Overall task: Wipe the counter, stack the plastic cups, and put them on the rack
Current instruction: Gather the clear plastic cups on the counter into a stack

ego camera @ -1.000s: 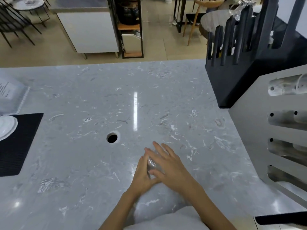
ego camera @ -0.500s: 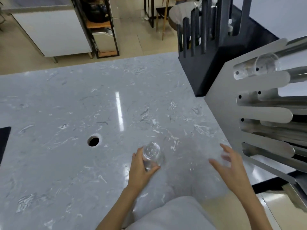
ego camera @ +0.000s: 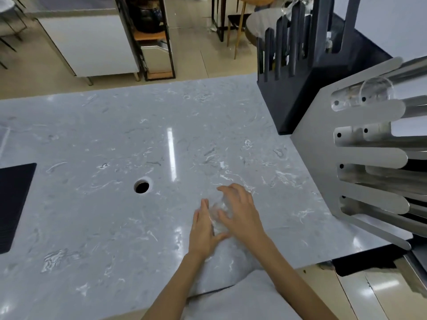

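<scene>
Both hands of a person meet on a clear plastic cup (ego camera: 218, 219) low over the grey marbled surface (ego camera: 104, 139), near its front edge. The left hand (ego camera: 203, 229) cradles the cup from one side, fingers fairly straight and thumb tucked beneath. The right hand (ego camera: 241, 213) curls its fingers over the cup from the other side. Blurred and mostly covered, the cup may be single or a nested stack, and it cannot be told whether it touches the surface. At right stands a metal rack (ego camera: 323, 139) with long slots, cut off by the frame edge. A second clear cup (ego camera: 375, 92) lies in its top slot. Behind the rack is a black slotted stand (ego camera: 298, 93). A round hole (ego camera: 141, 186) pierces the surface left of the hands, and a black mat (ego camera: 13, 204) is cropped at far left.
</scene>
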`<state>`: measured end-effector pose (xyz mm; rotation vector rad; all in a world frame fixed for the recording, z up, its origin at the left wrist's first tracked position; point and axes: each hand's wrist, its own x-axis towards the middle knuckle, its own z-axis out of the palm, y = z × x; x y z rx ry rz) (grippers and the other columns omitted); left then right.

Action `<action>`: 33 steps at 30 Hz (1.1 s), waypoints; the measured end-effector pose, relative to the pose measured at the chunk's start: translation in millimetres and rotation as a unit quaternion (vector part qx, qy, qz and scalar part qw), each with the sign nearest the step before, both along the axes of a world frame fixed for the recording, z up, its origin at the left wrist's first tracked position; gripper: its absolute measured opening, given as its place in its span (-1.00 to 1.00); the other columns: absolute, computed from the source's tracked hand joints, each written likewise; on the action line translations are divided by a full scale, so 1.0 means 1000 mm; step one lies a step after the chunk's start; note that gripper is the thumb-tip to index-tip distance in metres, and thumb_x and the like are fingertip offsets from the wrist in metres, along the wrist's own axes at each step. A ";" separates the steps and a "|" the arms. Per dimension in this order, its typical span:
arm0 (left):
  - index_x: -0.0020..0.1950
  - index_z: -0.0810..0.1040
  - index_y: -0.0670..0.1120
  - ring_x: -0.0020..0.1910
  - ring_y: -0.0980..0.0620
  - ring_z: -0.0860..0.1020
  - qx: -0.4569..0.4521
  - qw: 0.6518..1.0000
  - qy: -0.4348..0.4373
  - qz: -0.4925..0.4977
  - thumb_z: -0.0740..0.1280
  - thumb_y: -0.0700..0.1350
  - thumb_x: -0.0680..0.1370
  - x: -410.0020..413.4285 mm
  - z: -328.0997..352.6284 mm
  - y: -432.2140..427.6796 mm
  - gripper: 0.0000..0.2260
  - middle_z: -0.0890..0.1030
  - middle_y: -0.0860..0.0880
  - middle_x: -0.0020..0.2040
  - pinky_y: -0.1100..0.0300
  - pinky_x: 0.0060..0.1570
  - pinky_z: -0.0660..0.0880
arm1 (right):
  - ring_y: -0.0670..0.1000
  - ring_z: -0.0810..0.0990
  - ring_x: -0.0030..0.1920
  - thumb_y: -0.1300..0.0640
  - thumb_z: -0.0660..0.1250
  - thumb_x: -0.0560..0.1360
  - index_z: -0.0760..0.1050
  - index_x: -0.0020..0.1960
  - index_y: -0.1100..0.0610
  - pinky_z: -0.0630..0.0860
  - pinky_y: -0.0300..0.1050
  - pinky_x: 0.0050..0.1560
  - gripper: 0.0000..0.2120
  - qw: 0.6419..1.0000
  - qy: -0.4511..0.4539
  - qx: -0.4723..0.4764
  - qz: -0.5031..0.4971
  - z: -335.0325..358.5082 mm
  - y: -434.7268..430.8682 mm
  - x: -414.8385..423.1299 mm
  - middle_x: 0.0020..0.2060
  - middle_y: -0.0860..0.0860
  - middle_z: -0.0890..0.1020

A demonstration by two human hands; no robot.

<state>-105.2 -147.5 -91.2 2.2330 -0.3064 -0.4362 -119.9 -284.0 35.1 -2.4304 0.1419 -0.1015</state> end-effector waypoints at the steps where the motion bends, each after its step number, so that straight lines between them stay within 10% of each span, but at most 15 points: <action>1: 0.64 -0.28 -0.12 0.65 -0.01 -0.13 0.007 1.000 0.009 0.021 0.42 0.32 0.43 -0.004 0.001 0.000 0.13 -0.13 0.01 0.68 0.19 0.55 -0.22 | 0.04 0.37 0.27 0.07 0.40 0.48 0.41 0.40 -0.10 0.48 -0.04 0.20 -0.50 0.999 -0.012 0.027 -0.020 -0.006 -0.002 -0.002 0.32 -0.04 0.36; 6: 0.65 -0.20 -0.17 0.64 -0.03 -0.20 0.077 0.996 -0.032 -0.035 0.34 0.26 0.51 -0.016 -0.004 0.015 0.00 -0.11 -0.04 0.67 0.08 0.58 -0.29 | -0.15 0.44 0.19 0.05 0.45 0.47 0.34 0.38 -0.20 0.39 -0.32 0.08 -0.45 0.992 -0.026 0.087 -0.084 -0.013 -0.015 -0.006 0.29 -0.12 0.32; 11: 0.66 -0.13 -0.04 0.65 0.04 -0.09 -0.091 0.988 0.126 0.005 0.40 0.16 0.55 -0.002 0.020 0.028 -0.09 -0.05 0.06 0.67 0.04 0.61 -0.18 | -0.40 0.44 0.12 0.06 0.47 0.46 0.41 0.26 -0.21 0.36 -0.48 -0.01 -0.56 0.970 0.022 0.181 -0.160 -0.011 -0.041 -0.005 0.25 -0.12 0.39; 17: 0.63 -0.14 0.27 0.59 0.10 0.12 -0.262 0.912 0.311 0.043 0.26 0.53 0.33 0.013 0.084 0.028 0.00 0.04 0.15 0.63 0.02 0.52 0.11 | 0.16 0.60 0.13 0.08 0.37 0.55 0.43 0.31 0.08 0.67 0.12 -0.12 -0.65 0.737 0.154 0.566 -0.335 -0.029 -0.027 -0.052 0.24 0.21 0.53; 24: 0.21 0.49 0.20 0.16 -0.01 0.57 -0.222 0.882 0.414 0.037 0.45 0.25 0.44 0.003 0.096 0.027 -0.61 0.52 -0.02 0.27 0.14 -0.22 0.63 | 0.03 0.68 0.14 0.00 0.52 0.42 0.37 0.37 -0.10 0.63 0.09 0.14 -0.42 0.806 0.161 0.524 -0.221 0.008 0.001 -0.119 0.26 0.07 0.56; 28: 0.22 0.48 0.25 0.17 -0.02 0.56 -0.215 0.884 0.414 -0.026 0.46 0.24 0.40 -0.007 0.115 0.008 -0.58 0.52 0.02 0.21 -0.03 -0.08 0.62 | 0.04 0.68 0.08 0.03 0.53 0.38 0.39 0.36 -0.04 0.66 0.01 0.05 -0.40 0.839 0.128 0.464 -0.253 0.031 -0.012 -0.148 0.23 0.12 0.54; 33: 0.35 0.30 0.38 0.34 0.07 0.42 -0.214 0.911 0.304 -0.176 0.43 0.23 0.48 -0.012 0.155 -0.032 -0.50 0.30 0.17 0.40 0.08 0.30 0.44 | 0.07 0.72 0.03 -0.10 0.47 0.40 0.49 0.32 0.04 0.66 -0.07 -0.11 -0.47 0.794 0.084 0.518 -0.306 0.049 -0.045 -0.171 0.10 0.09 0.71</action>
